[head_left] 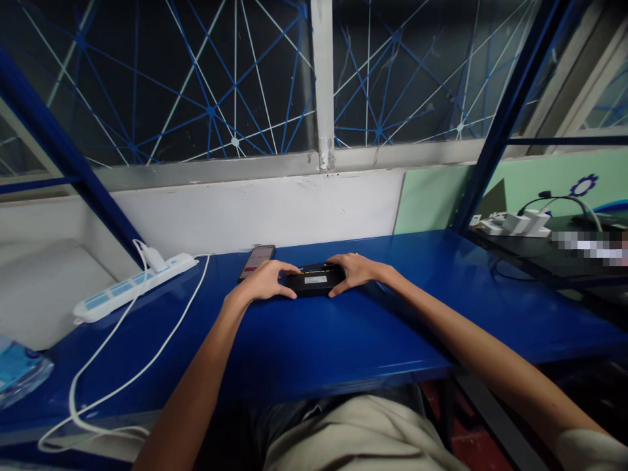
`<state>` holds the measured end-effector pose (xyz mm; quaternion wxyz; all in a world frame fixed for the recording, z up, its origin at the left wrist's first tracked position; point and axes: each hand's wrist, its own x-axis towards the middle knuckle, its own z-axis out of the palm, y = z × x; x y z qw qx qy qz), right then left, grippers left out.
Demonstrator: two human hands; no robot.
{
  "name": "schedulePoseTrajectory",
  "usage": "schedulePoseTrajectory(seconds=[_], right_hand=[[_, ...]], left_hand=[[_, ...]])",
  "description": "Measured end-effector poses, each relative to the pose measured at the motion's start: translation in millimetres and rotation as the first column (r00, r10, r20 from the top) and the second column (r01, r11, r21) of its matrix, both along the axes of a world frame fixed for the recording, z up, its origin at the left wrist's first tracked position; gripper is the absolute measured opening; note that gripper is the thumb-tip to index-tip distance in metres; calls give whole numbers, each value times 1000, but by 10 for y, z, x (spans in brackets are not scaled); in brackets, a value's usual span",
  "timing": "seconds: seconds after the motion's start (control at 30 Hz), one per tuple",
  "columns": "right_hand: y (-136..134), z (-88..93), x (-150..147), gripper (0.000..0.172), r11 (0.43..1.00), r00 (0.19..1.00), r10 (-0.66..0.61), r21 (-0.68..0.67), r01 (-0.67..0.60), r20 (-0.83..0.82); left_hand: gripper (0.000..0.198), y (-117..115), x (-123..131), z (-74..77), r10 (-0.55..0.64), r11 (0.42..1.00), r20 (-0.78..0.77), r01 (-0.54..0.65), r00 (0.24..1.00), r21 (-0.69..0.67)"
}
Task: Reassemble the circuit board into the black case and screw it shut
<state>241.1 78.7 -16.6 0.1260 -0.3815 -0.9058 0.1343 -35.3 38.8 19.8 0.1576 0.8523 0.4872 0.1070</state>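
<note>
A flat black box-shaped device with a white label and a thin yellow line sits at the back middle of the blue table. My left hand grips its left end, thumb at the near side and fingers over the far side. At the other end, my right hand holds it the same way. What kind of device it is I cannot make out. Just behind my left hand lies a smartphone with its screen lit, partly covered by that hand.
A white power strip with a charger plugged in lies at the left, its white cable looping over the blue table. A blue plastic packet is at the far left. White adapters stand on a black surface at right.
</note>
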Motion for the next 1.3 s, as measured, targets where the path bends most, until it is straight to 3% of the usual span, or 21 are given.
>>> schedulePoseTrajectory(seconds=[0.23,0.63,1.07,1.3], right_hand=[[-31,4,0,79,1000,1000,-17,22,17,9],[-28,55,28,68,1000,1000,7,-5,-7,-23],[-52,16,22,75,993,999,36,109,-35,-5],[-66,33,124,72,987,999,31,157,-33,12]], left_hand=[[61,7,-11,17,7,1000,-4,-7,1000,-10],[56,46,-57,-27,-18,999,-34,17,999,-30],[52,88,-95,-79,-56,998,-58,58,997,39],[63,171,-205,-117,-58,996,-115,65,992,58]])
